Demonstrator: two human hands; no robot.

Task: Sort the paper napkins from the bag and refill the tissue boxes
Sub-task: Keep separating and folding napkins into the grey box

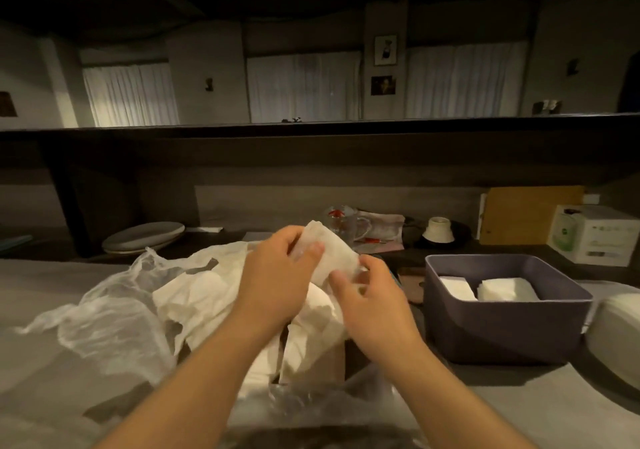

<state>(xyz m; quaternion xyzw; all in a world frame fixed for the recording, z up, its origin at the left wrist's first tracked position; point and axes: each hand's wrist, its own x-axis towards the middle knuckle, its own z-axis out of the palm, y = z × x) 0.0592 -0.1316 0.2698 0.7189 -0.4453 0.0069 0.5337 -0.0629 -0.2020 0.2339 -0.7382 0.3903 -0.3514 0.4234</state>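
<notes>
Behind the hands, at the middle of the frame, a glass mug point(348, 224) stands partly hidden by the raised napkin stack point(330, 251); plates point(143, 237) sit at the left, a small cup point(439, 230) and a white carton point(594, 234) at the right. Both forearms reach up from the bottom edge. The left hand point(277, 275) grips the stack's upper end with curled fingers, and the right hand point(369, 293) pinches its lower corner. Below them a thin plastic bag point(114, 303) lies open on the counter point(519, 407), full of loose napkins point(204, 296). Right of centre, a dark box point(502, 331) holds two napkin piles point(505, 288), side by side
</notes>
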